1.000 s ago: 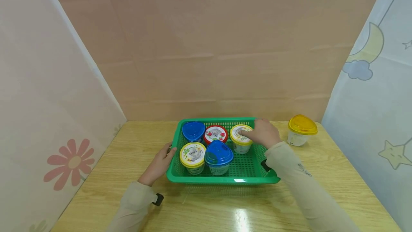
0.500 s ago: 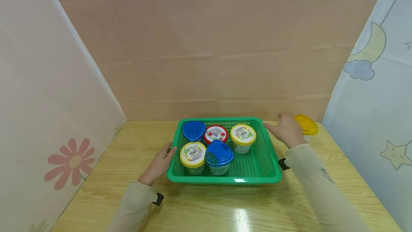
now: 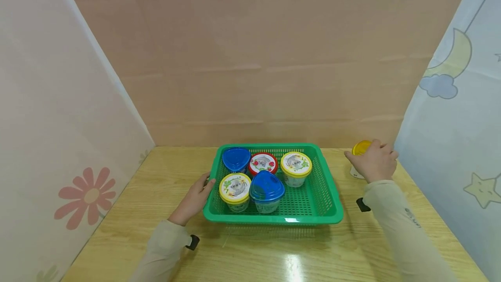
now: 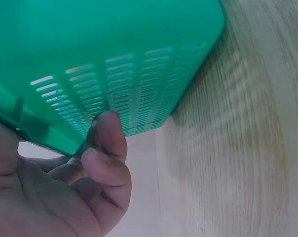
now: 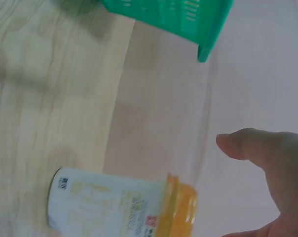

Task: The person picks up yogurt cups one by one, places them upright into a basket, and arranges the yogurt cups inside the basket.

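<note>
My left hand point(image 3: 192, 201) grips the left rim of a green perforated plastic basket point(image 3: 274, 219). In the left wrist view its curled fingers point(image 4: 109, 173) lie against the basket's outer wall. Over at the right, my right hand point(image 3: 376, 163) is spread above a white tub point(image 5: 109, 202) with a yellow lid. The right wrist view shows a gap between the thumb point(image 5: 252, 144) and this tub. Part of the tub is hidden behind the hand in the head view.
Inside the basket stand two blue-lidded tubs, a blue one at the back point(image 3: 236, 159) and another in front point(image 3: 267, 186), a red-rimmed tub point(image 3: 263, 163), and two yellow-rimmed tubs, left point(image 3: 235, 187) and right point(image 3: 296, 163). Walls close off the table point(image 3: 258, 256) at back and sides.
My right hand has let go of the yellow-rimmed tub inside the basket and moved right, over the yellow-lidded tub outside. My left hand has stayed at the basket rim.
</note>
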### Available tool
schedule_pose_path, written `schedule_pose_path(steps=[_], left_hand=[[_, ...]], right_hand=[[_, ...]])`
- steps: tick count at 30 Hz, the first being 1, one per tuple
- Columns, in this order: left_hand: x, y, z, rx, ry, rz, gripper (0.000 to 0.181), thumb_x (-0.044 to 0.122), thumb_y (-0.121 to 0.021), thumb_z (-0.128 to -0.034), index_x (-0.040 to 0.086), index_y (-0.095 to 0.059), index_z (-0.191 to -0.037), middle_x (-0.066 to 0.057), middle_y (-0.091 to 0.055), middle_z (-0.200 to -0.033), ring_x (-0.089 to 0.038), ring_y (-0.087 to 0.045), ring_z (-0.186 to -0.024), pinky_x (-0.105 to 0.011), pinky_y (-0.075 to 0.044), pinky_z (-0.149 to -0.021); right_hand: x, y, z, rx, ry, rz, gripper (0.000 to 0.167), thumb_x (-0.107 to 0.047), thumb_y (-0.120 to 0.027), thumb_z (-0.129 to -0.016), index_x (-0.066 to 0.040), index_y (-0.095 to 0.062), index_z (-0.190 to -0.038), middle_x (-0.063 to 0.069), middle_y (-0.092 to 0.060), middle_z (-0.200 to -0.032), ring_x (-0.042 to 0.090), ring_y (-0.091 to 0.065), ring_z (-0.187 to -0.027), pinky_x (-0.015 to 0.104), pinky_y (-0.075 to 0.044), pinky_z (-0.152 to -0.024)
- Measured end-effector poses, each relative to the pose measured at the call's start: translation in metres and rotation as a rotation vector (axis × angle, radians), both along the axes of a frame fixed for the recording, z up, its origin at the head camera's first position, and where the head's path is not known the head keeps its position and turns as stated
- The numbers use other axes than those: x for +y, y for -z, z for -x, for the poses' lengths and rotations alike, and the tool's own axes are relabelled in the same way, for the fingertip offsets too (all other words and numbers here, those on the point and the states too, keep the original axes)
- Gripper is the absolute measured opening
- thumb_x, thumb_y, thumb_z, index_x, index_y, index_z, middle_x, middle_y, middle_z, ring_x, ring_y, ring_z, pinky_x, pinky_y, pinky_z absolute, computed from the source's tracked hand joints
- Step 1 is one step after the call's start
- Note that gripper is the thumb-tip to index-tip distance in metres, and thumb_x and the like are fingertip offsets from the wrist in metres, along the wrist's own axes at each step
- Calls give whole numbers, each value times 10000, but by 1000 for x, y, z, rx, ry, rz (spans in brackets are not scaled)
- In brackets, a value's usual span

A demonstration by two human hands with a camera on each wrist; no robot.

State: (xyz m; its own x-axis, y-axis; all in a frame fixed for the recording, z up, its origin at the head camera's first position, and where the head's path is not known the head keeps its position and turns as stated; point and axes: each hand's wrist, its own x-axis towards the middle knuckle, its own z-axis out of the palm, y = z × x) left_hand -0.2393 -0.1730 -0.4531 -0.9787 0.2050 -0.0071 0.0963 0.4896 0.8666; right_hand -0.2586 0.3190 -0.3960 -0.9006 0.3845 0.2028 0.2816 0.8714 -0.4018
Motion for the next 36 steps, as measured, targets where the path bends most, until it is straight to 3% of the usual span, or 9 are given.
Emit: schedule_pose_path(steps=[8, 16, 24, 36], left_hand=[[-1, -1, -1, 13, 6, -12, 566, 319, -393, -1100, -35, -300, -1531, -270, -509, -1407, -379, -582, -1207, -518, -512, -955], [0, 0, 0, 0, -7, -26, 556, 322, -394, -1098, -10, -305, -1535, -239, -546, -1363, -308, -632, -1124, -456, -545, -909], [1, -1, -1, 6, 2, -20, 561, 332, -398, -1097, -4, -306, -1538, -238, -533, -1389, -323, -609, -1171, -491, -516, -957], [1, -1, -2, 15, -2, -13, 558, 331, -404, -1095, 3, -310, -1538, -228, -547, -1372, -313, -615, -1154, -489, -520, -947]], right_hand=[[19, 15, 4, -4, 58, 17, 1019, -679, -626, -836, 234, -364, -1204, 377, -354, -967, 463, -341, -814, 516, -371, -643], [29, 25, 6, -26, 84, 57, 1114, -766, -560, -815, 217, -329, -1285, 391, -347, -983, 477, -345, -827, 517, -369, -630], [34, 30, 7, -44, 113, 71, 1179, -845, -520, -774, 211, -344, -1268, 360, -349, -943, 465, -359, -812, 497, -373, -618], [35, 34, 11, -47, 114, 73, 1198, -851, -482, -789, 235, -354, -1279, 434, -381, -1038, 507, -377, -856, 565, -397, -684]])
